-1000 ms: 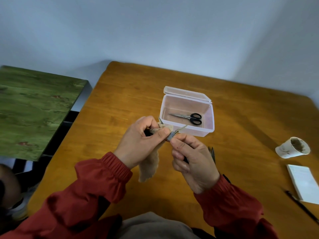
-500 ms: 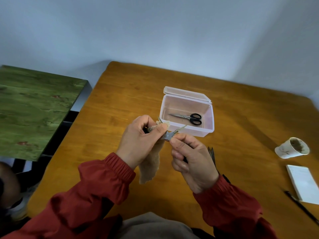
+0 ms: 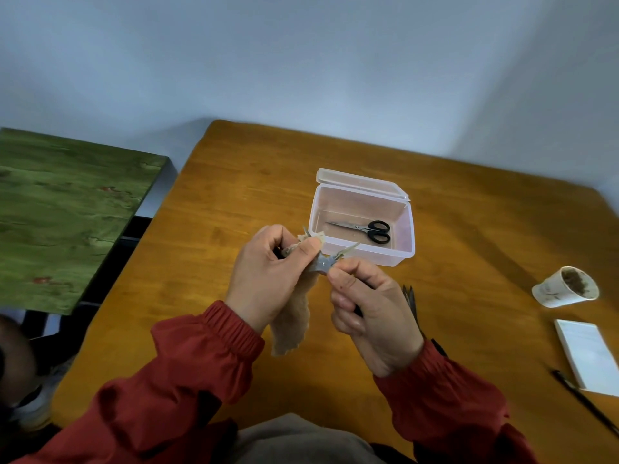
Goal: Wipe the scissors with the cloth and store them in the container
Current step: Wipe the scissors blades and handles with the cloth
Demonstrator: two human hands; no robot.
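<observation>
- Bare table point(image 3: 234, 195) is showing left of the container point(image 3: 361, 255); cup point(image 3: 566, 288) and notepad point(image 3: 586, 356) are sitting near the right edge, well apart from the hands.
- Container is standing open just beyond the hands, a black-handled pair point(image 3: 365, 228) lying inside.
- Left hand point(image 3: 264, 279) is pinching the cloth point(image 3: 294, 319) round the scissors point(image 3: 326, 264), held above the table, cloth hanging down.
- Right hand point(image 3: 371, 316) is gripping the scissors' other end, fingers curled.

container point(image 3: 368, 257): mid table point(image 3: 234, 195), behind hands
second scissors point(image 3: 365, 229): in container
left hand point(image 3: 264, 279): left of right hand point(image 3: 371, 316), cloth point(image 3: 294, 316) between
held scissors point(image 3: 326, 264): between hands, before container
cup point(image 3: 566, 288): far right; notepad point(image 3: 589, 356) before it, pen point(image 3: 586, 403) before that
side table point(image 3: 67, 212): left of table
</observation>
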